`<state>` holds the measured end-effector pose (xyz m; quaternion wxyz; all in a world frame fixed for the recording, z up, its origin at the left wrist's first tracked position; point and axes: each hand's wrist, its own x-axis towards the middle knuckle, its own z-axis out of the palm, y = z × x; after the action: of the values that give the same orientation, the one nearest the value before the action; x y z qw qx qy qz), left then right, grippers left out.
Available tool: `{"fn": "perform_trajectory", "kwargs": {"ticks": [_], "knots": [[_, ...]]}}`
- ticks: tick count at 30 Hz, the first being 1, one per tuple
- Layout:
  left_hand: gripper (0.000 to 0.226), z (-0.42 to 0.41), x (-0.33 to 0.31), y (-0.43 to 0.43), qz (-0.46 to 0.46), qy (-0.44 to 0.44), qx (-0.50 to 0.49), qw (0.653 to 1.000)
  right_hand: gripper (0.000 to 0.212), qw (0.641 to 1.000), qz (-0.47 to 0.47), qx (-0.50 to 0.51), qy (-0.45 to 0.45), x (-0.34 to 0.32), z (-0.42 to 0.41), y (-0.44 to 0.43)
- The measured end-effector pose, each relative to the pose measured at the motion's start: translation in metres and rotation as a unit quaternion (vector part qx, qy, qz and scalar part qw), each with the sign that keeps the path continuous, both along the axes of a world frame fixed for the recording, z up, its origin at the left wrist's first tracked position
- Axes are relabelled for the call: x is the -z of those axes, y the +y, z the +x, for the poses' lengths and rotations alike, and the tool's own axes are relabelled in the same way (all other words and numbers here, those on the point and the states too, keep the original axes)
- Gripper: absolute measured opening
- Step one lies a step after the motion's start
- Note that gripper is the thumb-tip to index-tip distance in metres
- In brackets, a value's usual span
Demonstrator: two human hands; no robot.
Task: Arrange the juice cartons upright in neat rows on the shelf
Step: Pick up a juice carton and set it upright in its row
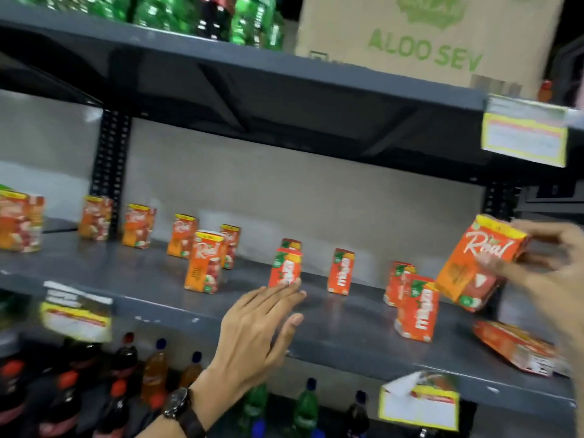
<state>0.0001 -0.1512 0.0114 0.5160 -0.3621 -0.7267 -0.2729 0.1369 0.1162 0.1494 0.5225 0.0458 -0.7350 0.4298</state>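
So my right hand was clamped on a Real carton over the right end of the shelf, fingers wrapped around its top corner and side. It wasn't straight: the long axis leaned, yellow top tipped up and to the right, bottom swinging down-left, logo face toward me. It looked clear of the shelf deck, though the blur made that hard to call.

My left hand was flat and open, fingers spread, holding nothing, reaching in over the front edge with the fingertips just in front of a small Maaza carton. Whether they actually touched it, I couldn't tell.

The rest was scattered. A loose line of Real cartons stood upright along the back left, with one Real carton up front, also upright. Another Maaza stood alone mid-shelf, and a front Maaza stood near the edge with one more right behind it. All of those had their long axes vertical. Below my right hand, a flat carton lay on its side, long axis running along the shelf toward the right.

Soda bottles sat on the level underneath, and a cardboard box marked ALOO SEV was up top.
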Motion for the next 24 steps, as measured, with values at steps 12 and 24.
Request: {"fn": "perform_trajectory", "kwargs": {"ticks": [12,24], "knots": [[0.058,-0.072,0.032,-0.266,0.223,-0.089,-0.258,0.936,0.048,0.965,0.112,-0.234,-0.019,-0.013,-0.192,-0.323],[0.056,-0.115,0.058,-0.295,0.165,-0.130,-0.284,0.935,0.054,0.938,0.204,-0.199,-0.198,0.048,-0.308,-0.436]]}}
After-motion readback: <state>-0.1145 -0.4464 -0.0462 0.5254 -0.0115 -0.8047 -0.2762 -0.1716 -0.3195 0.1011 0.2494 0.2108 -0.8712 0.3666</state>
